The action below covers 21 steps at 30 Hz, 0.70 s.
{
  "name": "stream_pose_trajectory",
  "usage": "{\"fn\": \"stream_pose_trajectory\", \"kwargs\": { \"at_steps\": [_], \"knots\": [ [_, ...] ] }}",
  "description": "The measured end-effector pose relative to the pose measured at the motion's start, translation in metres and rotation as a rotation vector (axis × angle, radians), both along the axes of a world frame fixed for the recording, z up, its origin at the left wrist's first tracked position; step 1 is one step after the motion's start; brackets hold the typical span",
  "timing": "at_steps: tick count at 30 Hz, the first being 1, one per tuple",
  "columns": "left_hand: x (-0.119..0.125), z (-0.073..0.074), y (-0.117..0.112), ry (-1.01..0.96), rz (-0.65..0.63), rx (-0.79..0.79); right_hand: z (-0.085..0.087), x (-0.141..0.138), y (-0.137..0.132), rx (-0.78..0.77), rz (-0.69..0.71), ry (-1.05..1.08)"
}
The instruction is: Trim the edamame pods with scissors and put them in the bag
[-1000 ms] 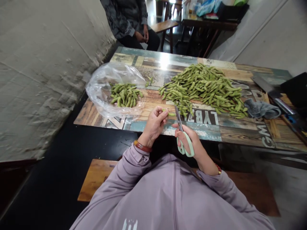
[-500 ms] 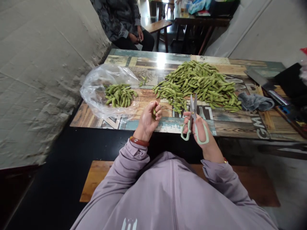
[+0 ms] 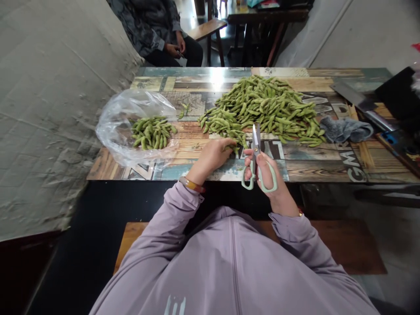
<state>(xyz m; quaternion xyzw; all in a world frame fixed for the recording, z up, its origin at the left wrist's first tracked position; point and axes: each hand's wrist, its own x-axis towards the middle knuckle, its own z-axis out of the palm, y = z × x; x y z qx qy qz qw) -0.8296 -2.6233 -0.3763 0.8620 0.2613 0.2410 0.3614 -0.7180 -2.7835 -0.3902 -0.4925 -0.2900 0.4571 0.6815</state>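
Note:
My left hand (image 3: 215, 155) is closed, back up, at the near edge of a large heap of green soybean pods (image 3: 265, 105). A pod (image 3: 235, 149) pokes out at its fingertips; the palm is hidden. My right hand (image 3: 267, 175) grips scissors (image 3: 256, 151) with pale green handles, blades slightly apart and pointing away from me, just in front of the heap. To the left, a smaller group of pods (image 3: 152, 133) lies in a clear plastic bag (image 3: 113, 118) that is spread wide.
A few pod scraps (image 3: 184, 110) lie between bag and heap. A grey cloth (image 3: 346, 129) and a cleaver (image 3: 356, 98) are on the table's right side. A wall (image 3: 59, 109) runs along the left. Across the table a person (image 3: 157, 35) sits with hands together.
My left hand has turned over from palm up and moved right to the heap's edge. The scissors have shifted slightly left in the view, which itself has moved a little.

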Motion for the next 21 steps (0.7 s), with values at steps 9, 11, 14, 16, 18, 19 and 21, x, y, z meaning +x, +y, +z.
{"fn": "stream_pose_trajectory", "kwargs": {
  "at_steps": [9,11,14,16,18,19,21],
  "knots": [
    [-0.008,0.007,-0.001,-0.106,0.120,-0.076,-0.002,-0.001,-0.001,0.023,-0.005,0.017],
    [-0.014,0.012,-0.004,-0.270,0.123,-0.347,-0.003,0.000,-0.001,0.037,-0.004,0.008],
    [-0.026,0.032,-0.026,-0.422,0.054,-0.818,-0.005,0.000,-0.002,0.017,0.002,-0.024],
    [-0.035,0.052,-0.051,-0.486,0.013,-0.967,-0.003,0.000,-0.003,-0.002,-0.002,-0.034],
    [-0.046,0.075,-0.078,-0.495,-0.079,-1.045,0.000,0.000,-0.004,-0.016,-0.007,-0.030],
    [-0.052,0.087,-0.091,-0.486,-0.110,-1.065,0.002,-0.001,-0.005,-0.023,-0.011,-0.030],
    [-0.066,0.106,-0.113,-0.442,-0.136,-1.042,0.006,-0.003,-0.006,-0.028,-0.018,-0.045]
  ]
}}
